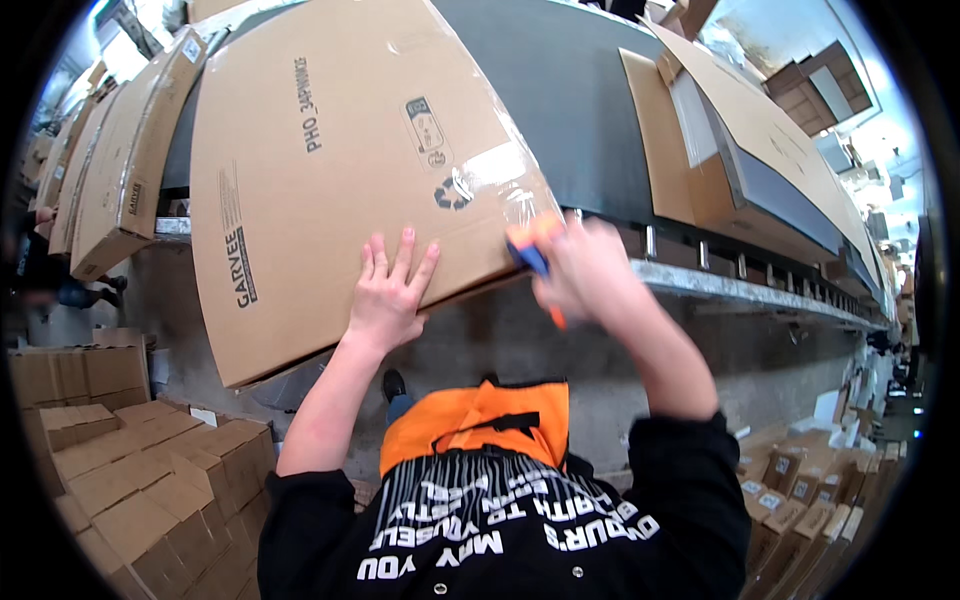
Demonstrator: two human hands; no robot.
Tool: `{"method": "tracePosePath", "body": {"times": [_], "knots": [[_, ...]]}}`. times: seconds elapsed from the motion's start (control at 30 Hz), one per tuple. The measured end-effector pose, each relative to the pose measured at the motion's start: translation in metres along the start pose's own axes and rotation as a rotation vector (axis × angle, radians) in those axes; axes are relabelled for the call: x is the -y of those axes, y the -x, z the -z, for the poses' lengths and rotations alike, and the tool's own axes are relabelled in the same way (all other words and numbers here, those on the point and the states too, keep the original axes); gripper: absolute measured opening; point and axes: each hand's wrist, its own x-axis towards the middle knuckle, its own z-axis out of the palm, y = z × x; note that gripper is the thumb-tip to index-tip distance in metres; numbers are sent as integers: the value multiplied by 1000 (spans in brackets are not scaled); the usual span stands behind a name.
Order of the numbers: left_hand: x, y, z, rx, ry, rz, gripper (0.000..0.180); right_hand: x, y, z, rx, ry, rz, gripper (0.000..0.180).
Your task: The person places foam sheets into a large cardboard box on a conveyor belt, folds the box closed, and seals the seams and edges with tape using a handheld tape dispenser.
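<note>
A large flat cardboard carton lies before me on a grey conveyor belt, its near edge jutting out toward me. My left hand rests on the carton's top near that edge, fingers spread, holding nothing. At the carton's near right corner, my right hand is closed round a blue and orange tape dispenser, smeared by motion. Clear shiny tape runs along the right side of the top, right up beside the dispenser. Whether the dispenser touches the carton I cannot tell.
The grey conveyor belt runs past, with a metal rail along its near side. An open-flapped carton sits on it to the right. More flat cartons stand at left. Stacked boxes fill the lower left; upright cartons line the lower right.
</note>
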Motion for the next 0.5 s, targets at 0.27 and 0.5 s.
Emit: {"method": "tracePosePath", "body": {"times": [0.27, 0.5], "knots": [[11, -2, 1, -47, -19, -12, 107, 44, 18, -110, 196, 22, -214, 56], [20, 3, 0, -10, -7, -82, 105, 78, 59, -155, 402, -176, -313, 52]]}}
